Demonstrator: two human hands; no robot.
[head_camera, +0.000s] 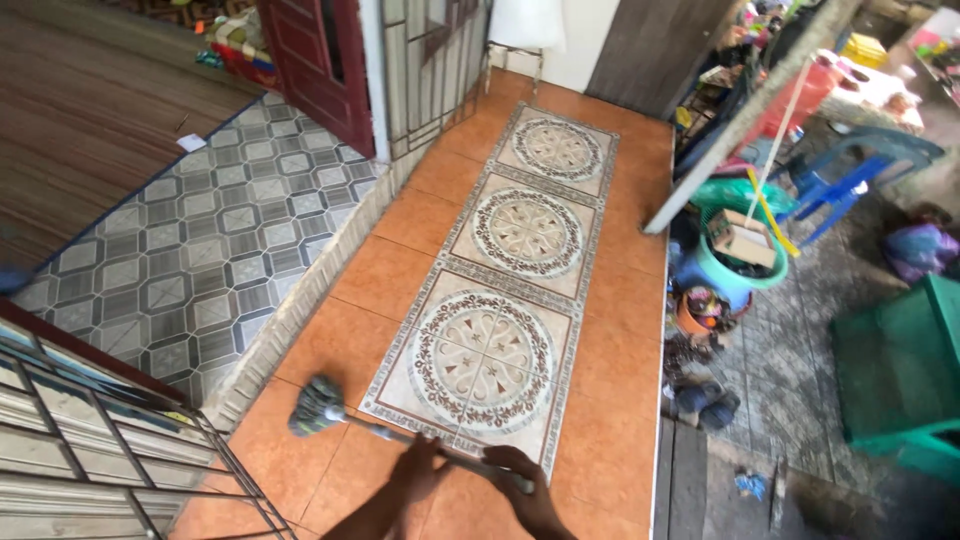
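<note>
At the bottom centre of the frame, your left hand (418, 468) is closed around the thin metal handle of a mop (400, 432), and your right hand (522, 487), just beside it toward the lower right, is wrapped around the same handle nearer its end. The handle slants up and leftward from your hands to the grey-green mop head (316, 404), which rests on the orange tiled floor (625, 300) in the lower left, near the foot of a low step (300, 300). Directly above your hands lies the nearest of three patterned medallion tiles (484, 350), which run in a line toward the upper centre. Beyond the step, at left, is grey geometric tiling (190, 250); a metal gate (90, 440) fills the lower left corner. At the right edge of the floor stand a teal bucket (738, 270) holding a cardboard box, a blue plastic chair (850, 170) and a green crate (905, 370).
</note>
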